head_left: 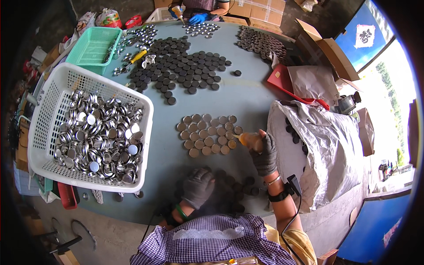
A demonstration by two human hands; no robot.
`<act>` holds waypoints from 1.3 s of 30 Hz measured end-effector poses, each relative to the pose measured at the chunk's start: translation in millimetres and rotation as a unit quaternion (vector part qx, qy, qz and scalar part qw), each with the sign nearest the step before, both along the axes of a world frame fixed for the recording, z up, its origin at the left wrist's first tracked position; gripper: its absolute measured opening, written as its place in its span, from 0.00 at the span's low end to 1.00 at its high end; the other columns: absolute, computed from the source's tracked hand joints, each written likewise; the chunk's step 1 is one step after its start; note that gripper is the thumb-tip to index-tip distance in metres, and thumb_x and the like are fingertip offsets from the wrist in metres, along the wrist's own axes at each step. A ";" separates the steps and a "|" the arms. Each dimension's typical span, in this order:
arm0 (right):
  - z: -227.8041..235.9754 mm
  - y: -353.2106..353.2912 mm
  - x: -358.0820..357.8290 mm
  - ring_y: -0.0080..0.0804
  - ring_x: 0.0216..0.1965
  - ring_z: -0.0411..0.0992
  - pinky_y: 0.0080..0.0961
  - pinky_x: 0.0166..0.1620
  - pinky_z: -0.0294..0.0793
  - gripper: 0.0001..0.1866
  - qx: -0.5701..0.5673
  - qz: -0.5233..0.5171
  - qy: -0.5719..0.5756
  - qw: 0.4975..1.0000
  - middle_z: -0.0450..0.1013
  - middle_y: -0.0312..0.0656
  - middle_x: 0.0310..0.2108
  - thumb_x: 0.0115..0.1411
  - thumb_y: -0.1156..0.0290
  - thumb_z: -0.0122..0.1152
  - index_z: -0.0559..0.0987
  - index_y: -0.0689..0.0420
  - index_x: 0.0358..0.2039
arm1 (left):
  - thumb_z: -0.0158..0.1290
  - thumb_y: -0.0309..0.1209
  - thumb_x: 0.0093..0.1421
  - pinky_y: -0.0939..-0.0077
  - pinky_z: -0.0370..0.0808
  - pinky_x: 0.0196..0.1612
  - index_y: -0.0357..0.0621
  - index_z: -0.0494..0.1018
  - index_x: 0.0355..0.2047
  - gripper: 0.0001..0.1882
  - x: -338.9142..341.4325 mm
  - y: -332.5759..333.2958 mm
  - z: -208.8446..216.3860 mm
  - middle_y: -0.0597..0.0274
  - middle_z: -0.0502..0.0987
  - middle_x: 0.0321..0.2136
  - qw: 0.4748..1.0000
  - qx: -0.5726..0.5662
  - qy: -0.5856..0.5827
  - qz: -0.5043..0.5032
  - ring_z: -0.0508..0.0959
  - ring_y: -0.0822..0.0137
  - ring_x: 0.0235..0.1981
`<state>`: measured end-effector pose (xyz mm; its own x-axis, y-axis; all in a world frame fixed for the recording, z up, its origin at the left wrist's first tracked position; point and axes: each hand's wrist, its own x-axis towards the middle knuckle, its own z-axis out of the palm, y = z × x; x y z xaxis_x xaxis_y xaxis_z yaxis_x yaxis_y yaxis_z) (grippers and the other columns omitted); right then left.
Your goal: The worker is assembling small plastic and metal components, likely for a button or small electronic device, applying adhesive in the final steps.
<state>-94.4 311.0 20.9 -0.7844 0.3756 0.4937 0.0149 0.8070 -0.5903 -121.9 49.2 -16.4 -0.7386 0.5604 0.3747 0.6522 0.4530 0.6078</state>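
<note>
Glue bottle (251,140) gripped in gloved right hand (265,155), nozzle at right edge of brown disc cluster (206,134), mid-table. Left hand (198,186) laid loosely curled on dark discs (236,187), near edge. White basket (48,115) of metal caps at left; grey sack (327,150) at right.

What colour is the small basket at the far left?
Mint green basket, clearest in the head view.

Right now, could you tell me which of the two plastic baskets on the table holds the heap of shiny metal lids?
The white basket nearest the person; the green basket behind it is nearly empty.
</note>
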 end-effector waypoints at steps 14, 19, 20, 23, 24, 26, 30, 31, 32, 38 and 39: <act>-6.5 -5.3 -2.3 0.51 0.49 0.70 0.38 0.52 0.71 0.35 0.012 0.014 0.002 1.000 0.69 0.51 0.48 0.44 0.74 0.68 0.69 0.60 0.55 | 0.60 0.33 0.49 0.58 0.76 0.42 0.46 0.78 0.33 0.11 0.7 -0.3 2.6 0.57 0.78 0.38 1.000 -0.016 0.016 0.006 0.77 0.53 0.40; -7.9 -1.0 -4.7 0.51 0.49 0.69 0.39 0.52 0.71 0.37 0.015 0.013 0.006 1.000 0.69 0.51 0.48 0.44 0.74 0.69 0.67 0.60 0.57 | 0.60 0.34 0.49 0.58 0.76 0.42 0.46 0.78 0.33 0.11 1.5 -0.7 2.3 0.57 0.78 0.38 1.000 -0.013 0.019 0.007 0.77 0.52 0.40; -8.3 -0.5 -3.6 0.51 0.49 0.69 0.40 0.52 0.71 0.37 0.019 0.012 0.014 1.000 0.69 0.50 0.48 0.44 0.74 0.70 0.67 0.59 0.57 | 0.59 0.34 0.50 0.60 0.75 0.43 0.47 0.77 0.33 0.10 1.7 -0.6 3.4 0.59 0.78 0.38 1.000 -0.021 0.016 0.008 0.77 0.55 0.41; -10.7 -4.5 2.9 0.50 0.49 0.70 0.39 0.52 0.71 0.37 -0.021 0.026 0.037 0.999 0.70 0.49 0.48 0.44 0.74 0.69 0.67 0.59 0.57 | 0.58 0.34 0.50 0.62 0.75 0.45 0.48 0.77 0.32 0.09 1.9 -1.1 3.0 0.61 0.77 0.39 0.999 -0.037 0.012 0.012 0.76 0.58 0.43; -9.8 -6.3 5.5 0.50 0.49 0.70 0.39 0.52 0.71 0.37 -0.020 0.026 0.036 0.999 0.70 0.49 0.48 0.44 0.74 0.69 0.67 0.59 0.57 | 0.58 0.34 0.51 0.62 0.74 0.46 0.48 0.77 0.33 0.09 2.0 -1.1 2.6 0.61 0.77 0.39 0.999 -0.044 0.011 0.011 0.76 0.58 0.43; -6.3 -11.3 9.2 0.49 0.49 0.70 0.39 0.52 0.71 0.38 -0.010 0.040 0.032 0.999 0.71 0.49 0.48 0.44 0.74 0.69 0.66 0.59 0.58 | 0.59 0.34 0.50 0.60 0.75 0.45 0.47 0.77 0.33 0.11 1.6 -1.1 0.8 0.59 0.77 0.39 0.999 -0.033 0.011 0.009 0.76 0.55 0.42; -3.0 -18.3 7.8 0.49 0.49 0.71 0.38 0.52 0.72 0.38 -0.004 0.041 0.025 0.999 0.71 0.49 0.48 0.44 0.74 0.69 0.65 0.59 0.58 | 0.60 0.34 0.49 0.57 0.76 0.44 0.45 0.78 0.35 0.13 1.6 -1.6 0.2 0.56 0.78 0.39 0.999 -0.038 0.014 0.011 0.77 0.51 0.42; -3.9 -18.3 7.4 0.49 0.48 0.71 0.38 0.52 0.72 0.38 -0.010 0.044 0.022 0.999 0.71 0.49 0.48 0.45 0.74 0.69 0.66 0.59 0.58 | 0.60 0.34 0.49 0.57 0.76 0.44 0.45 0.78 0.35 0.13 1.0 -1.3 0.8 0.56 0.78 0.39 0.999 -0.038 0.014 0.012 0.77 0.51 0.42; -4.4 -18.5 6.9 0.49 0.48 0.71 0.38 0.51 0.72 0.38 -0.017 0.047 0.019 0.999 0.71 0.49 0.48 0.45 0.74 0.69 0.66 0.59 0.58 | 0.59 0.34 0.49 0.59 0.75 0.45 0.46 0.77 0.35 0.12 0.1 -0.7 2.1 0.58 0.77 0.39 0.999 -0.033 0.021 0.008 0.76 0.54 0.42; -1.7 -22.4 1.4 0.45 0.47 0.72 0.36 0.52 0.71 0.36 -0.008 0.037 0.020 0.999 0.73 0.46 0.45 0.45 0.74 0.69 0.67 0.58 0.56 | 0.58 0.33 0.48 0.61 0.74 0.45 0.46 0.75 0.35 0.12 -0.3 0.0 4.2 0.60 0.76 0.39 0.999 -0.014 0.035 0.008 0.75 0.56 0.42; -1.8 -22.3 1.4 0.45 0.47 0.72 0.36 0.52 0.71 0.36 -0.008 0.037 0.020 0.999 0.73 0.46 0.45 0.45 0.74 0.69 0.67 0.58 0.56 | 0.58 0.33 0.49 0.61 0.74 0.45 0.46 0.75 0.35 0.12 -0.3 -0.1 4.2 0.60 0.76 0.39 0.999 -0.012 0.038 0.007 0.75 0.56 0.42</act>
